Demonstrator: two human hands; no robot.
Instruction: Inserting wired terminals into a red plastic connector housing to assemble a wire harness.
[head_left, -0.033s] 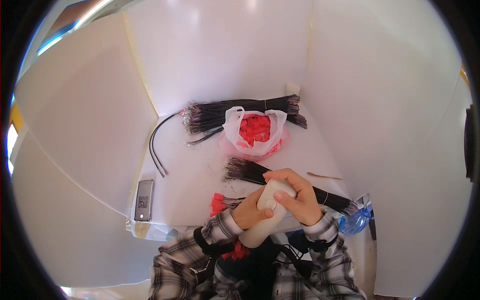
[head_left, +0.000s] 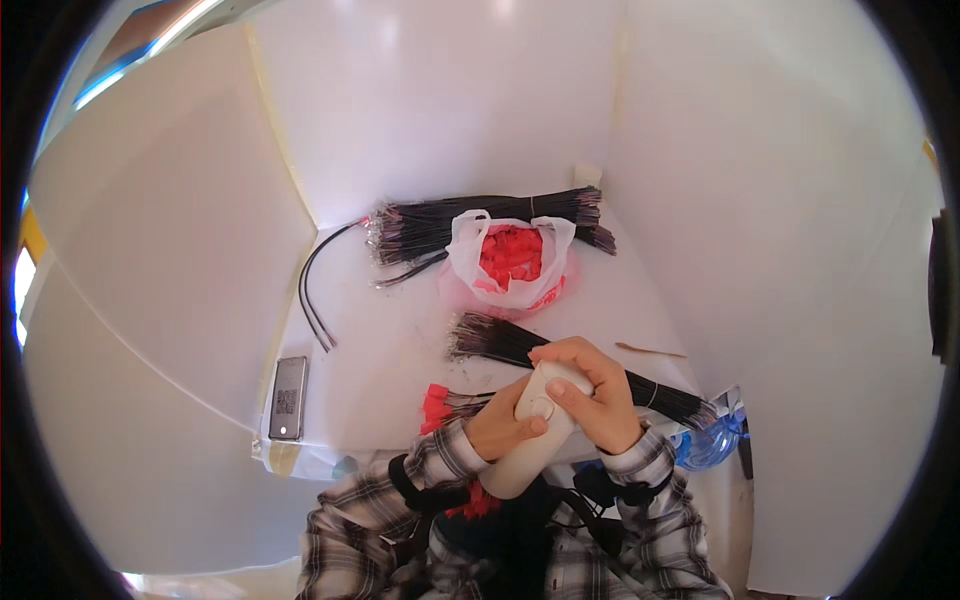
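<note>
Near the table's front edge, my left hand [head_left: 497, 426] and my right hand [head_left: 602, 397] hold a smooth, white, elongated handheld device [head_left: 513, 472] between them. My left hand is closed round its left side, with the thumb on its face near a round outline. The right fingers wrap the far end, and that thumb presses on the top. The device slants, its wider lower end near my body. What kind of device it is, I cannot tell. Partly behind my hands lies a bundle of black cables [head_left: 495, 338], and red connectors with wires [head_left: 436, 408] lie left of my left hand.
A white plastic bag [head_left: 462, 285] holds red pieces, in front of a larger black cable bundle [head_left: 430, 222]. One looped black cable [head_left: 305, 287] and a phone [head_left: 289, 398] lie at left. A thin brown strip [head_left: 650, 351] and a blue clear bottle [head_left: 708, 446] are at right. White panels enclose the table.
</note>
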